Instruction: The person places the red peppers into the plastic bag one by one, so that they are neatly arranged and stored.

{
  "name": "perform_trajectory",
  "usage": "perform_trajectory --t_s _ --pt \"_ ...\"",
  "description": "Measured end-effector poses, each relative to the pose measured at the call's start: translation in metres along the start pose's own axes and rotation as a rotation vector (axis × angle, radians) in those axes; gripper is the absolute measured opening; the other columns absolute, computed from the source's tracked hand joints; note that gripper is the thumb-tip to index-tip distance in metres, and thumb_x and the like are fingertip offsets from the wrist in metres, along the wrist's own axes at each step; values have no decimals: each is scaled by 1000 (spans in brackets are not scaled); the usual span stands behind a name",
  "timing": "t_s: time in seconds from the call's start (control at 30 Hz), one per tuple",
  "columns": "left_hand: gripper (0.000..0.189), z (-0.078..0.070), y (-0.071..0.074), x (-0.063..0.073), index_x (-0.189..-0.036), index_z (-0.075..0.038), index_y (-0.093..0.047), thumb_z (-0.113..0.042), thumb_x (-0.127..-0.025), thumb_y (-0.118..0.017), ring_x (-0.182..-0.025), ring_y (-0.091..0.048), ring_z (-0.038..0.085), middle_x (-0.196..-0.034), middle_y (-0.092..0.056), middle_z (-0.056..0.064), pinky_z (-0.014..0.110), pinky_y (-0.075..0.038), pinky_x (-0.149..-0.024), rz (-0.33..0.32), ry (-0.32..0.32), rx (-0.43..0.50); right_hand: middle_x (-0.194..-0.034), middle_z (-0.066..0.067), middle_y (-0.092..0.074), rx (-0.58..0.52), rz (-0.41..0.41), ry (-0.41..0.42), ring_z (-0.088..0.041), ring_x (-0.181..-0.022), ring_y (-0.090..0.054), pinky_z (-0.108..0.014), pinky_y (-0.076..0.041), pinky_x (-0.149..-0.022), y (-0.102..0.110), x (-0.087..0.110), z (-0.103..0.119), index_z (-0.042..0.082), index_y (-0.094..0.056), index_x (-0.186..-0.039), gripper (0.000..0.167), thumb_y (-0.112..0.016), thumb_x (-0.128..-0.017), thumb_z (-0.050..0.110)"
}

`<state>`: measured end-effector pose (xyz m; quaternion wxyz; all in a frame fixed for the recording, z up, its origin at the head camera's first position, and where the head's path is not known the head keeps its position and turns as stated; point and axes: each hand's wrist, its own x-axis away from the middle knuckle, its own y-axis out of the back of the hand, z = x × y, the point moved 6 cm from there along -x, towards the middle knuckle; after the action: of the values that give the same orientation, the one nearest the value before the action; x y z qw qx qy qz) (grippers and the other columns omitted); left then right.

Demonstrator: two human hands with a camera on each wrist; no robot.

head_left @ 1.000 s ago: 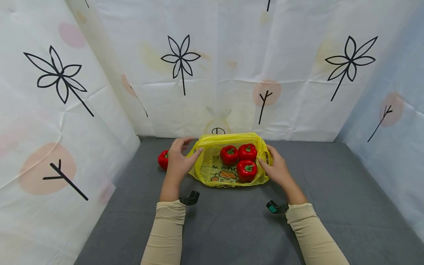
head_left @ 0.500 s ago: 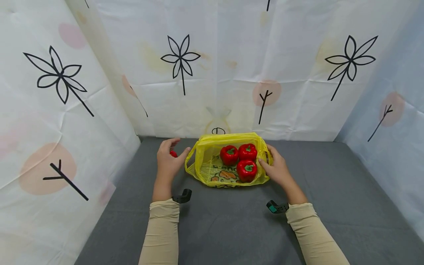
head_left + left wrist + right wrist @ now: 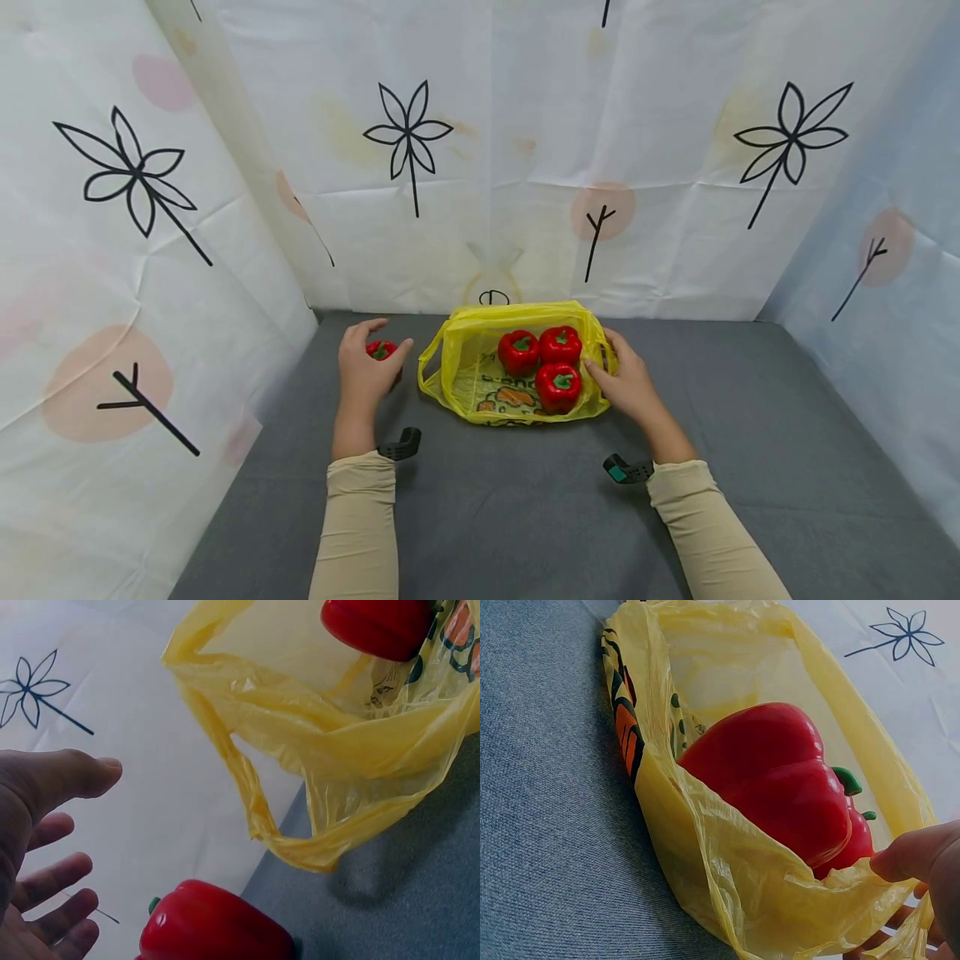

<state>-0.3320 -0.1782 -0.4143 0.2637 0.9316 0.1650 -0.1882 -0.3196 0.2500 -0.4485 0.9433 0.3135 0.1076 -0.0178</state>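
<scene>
A yellow plastic bag (image 3: 468, 354) lies with its mouth open, and three red bell peppers (image 3: 558, 388) sit in its right part. My right hand (image 3: 628, 379) pinches the bag's right edge; the right wrist view shows the thumb over the rim and the other fingers partly hidden behind the plastic. Left of the bag, a fourth-side lone red pepper (image 3: 381, 350) stands on the table, partly covered by my left hand (image 3: 361, 371). In the left wrist view, that hand's fingers (image 3: 56, 889) are spread, apart from the lone pepper (image 3: 214, 926).
The grey cloth-covered table (image 3: 517, 508) runs up to white patterned curtains (image 3: 487, 150) at the back and both sides. A loose handle loop (image 3: 259, 817) of the bag sticks out toward the lone pepper.
My left hand has let go of the bag's left edge area and moved left to the lone pepper. My right hand stays at the bag's right edge, and the peppers inside keep their places.
</scene>
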Motion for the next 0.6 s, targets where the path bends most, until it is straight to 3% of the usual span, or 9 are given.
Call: perform_trajectory --t_s 0.33,0.6 --pt "59 17 5 1 -140 -7 -62 -27 -90 -87 -137 -47 39 -145 -53 20 62 -50 -110 34 104 -22 -155 -28 -51 -3 5 -7 -47 -132 -57 -62 -55 -101 -1 0 -2 6 -35 -163 67 -66 -105 20" --pt "68 28 2 1 -147 -8 -57 -28 -90 -87 -140 -46 43 -150 -48 22 62 -54 -106 64 149 -44 -157 -27 -49 -4 11 -1 -46 -136 -55 -63 -53 -105 -1 0 -1 5 -36 -163 66 -65 -106 20"
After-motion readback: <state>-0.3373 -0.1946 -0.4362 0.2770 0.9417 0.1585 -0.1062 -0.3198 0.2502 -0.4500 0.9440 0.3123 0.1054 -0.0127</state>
